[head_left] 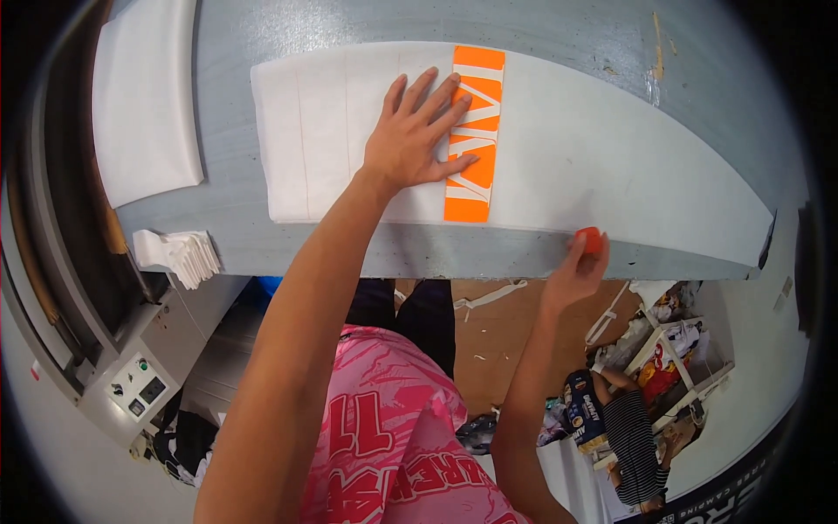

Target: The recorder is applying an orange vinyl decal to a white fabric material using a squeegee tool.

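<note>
My left hand point(417, 131) lies flat with fingers spread, pressing on a white cloth-like sheet point(323, 140). Its fingertips and thumb rest on an orange strip point(472, 210) with white lettering, which runs crosswise over the sheet. Thin faint lines cross the sheet's left part. To the right, a long pale sheet point(611, 166) tapers to a point along the table. Close to the table's front edge, my right hand point(576, 278) is closed in a pinch on a small orange-red block point(591, 238), whose exact kind I cannot make out.
The grey table point(288, 31) carries a folded white sheet point(147, 105) at far left and a stack of small white folded pieces point(179, 253) near its edge. A machine panel point(140, 389) stands lower left. A person in a striped shirt point(635, 437) is beside cluttered shelves point(690, 358) at lower right.
</note>
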Motion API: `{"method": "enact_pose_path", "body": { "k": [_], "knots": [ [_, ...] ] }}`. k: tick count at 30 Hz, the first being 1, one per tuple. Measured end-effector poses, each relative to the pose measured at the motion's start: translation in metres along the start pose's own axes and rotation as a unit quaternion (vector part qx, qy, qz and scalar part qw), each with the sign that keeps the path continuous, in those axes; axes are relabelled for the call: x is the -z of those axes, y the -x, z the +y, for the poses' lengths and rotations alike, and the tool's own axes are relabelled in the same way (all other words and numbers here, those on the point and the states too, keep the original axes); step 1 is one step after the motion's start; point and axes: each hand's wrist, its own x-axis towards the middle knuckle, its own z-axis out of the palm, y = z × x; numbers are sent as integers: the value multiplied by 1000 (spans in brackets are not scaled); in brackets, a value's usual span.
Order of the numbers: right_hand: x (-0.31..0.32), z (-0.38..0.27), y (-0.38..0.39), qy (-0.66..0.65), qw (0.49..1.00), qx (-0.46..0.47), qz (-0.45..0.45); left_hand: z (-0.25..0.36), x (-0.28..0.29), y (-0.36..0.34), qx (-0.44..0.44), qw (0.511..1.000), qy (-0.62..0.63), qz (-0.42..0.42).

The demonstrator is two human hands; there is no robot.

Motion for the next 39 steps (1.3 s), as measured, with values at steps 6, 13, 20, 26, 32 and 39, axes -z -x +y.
{"method": "enact_pose_path", "body": {
  "k": [6,13,20,26,32,39],
  "knots": [
    [-5,30,-12,-24,995,-38,90,1,3,-1,2,1000,-1,-2],
    [-4,39,-10,-13,995,-12,94,2,2,-3,11,1000,11,-17],
    [3,34,-5,-15,997,12,72,10,4,1,17,999,17,-25],
    [-2,44,-11,28,996,41,75,3,7,-6,12,1000,8,-21],
    [-3,42,-10,33,994,67,81,5,9,-5,14,999,16,-30],
    [-2,39,-11,147,984,83,58,3,9,-5,12,999,18,-27]
  ]
}}
